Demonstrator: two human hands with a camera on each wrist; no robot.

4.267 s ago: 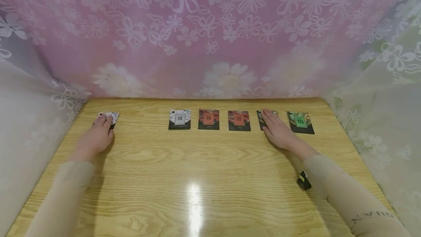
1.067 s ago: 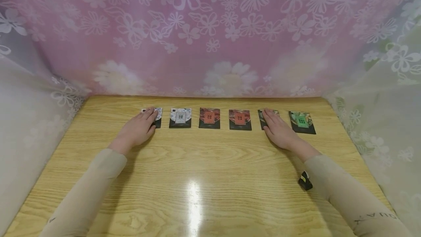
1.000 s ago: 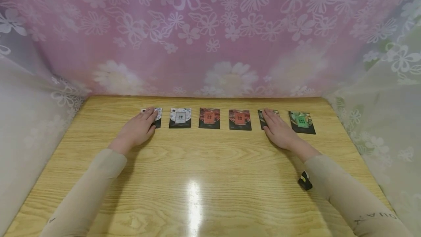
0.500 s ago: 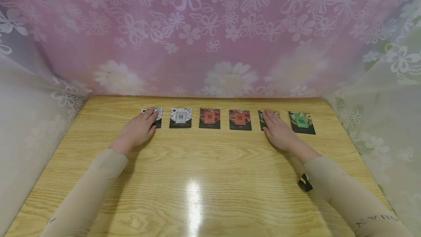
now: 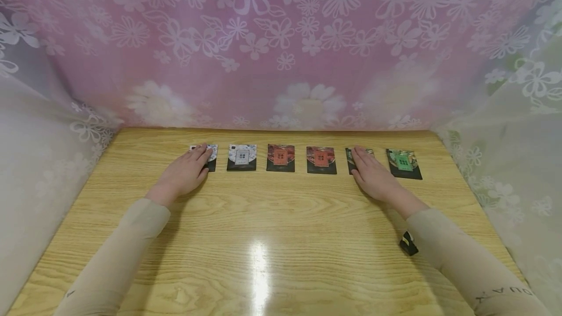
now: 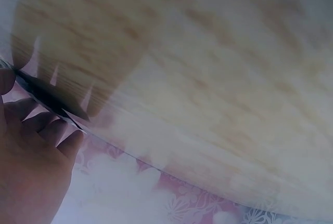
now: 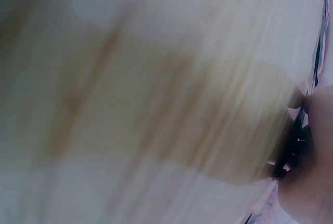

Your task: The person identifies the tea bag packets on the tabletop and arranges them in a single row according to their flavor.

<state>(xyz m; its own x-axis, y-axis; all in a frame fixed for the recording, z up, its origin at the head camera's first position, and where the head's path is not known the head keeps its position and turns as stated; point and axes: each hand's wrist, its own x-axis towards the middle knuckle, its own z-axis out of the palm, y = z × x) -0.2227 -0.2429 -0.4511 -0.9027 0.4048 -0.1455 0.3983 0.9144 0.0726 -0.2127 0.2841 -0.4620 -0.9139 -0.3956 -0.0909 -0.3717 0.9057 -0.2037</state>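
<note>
Six-sided order aside, several flat sachets lie in a row along the far part of the wooden table (image 5: 281, 218). My left hand (image 5: 182, 174) rests its straight fingers on the leftmost white-and-black sachet (image 5: 212, 159), covering much of it. Beside that lies another white-and-black sachet (image 5: 242, 157), then a red-and-black sachet (image 5: 280, 158) and a second red-and-black sachet (image 5: 321, 160). The extended fingers of my right hand (image 5: 373, 177) lie on a green-and-black sachet (image 5: 351, 164), mostly hidden. At the right end sits another green-and-black sachet (image 5: 404, 164). Both wrist views show fingers over a dark sachet edge.
A small black object (image 5: 409, 244) with a yellow-and-white mark lies near my right sleeve, partly hidden by it. A pink floral curtain (image 5: 281, 62) hangs behind the table, and pale floral cloth (image 5: 518, 160) hangs at both sides.
Compared with the earliest frame, my left hand and the white-and-black sachet under it have shifted right from the table's far left, joining the row. Over the last second both hands stay still.
</note>
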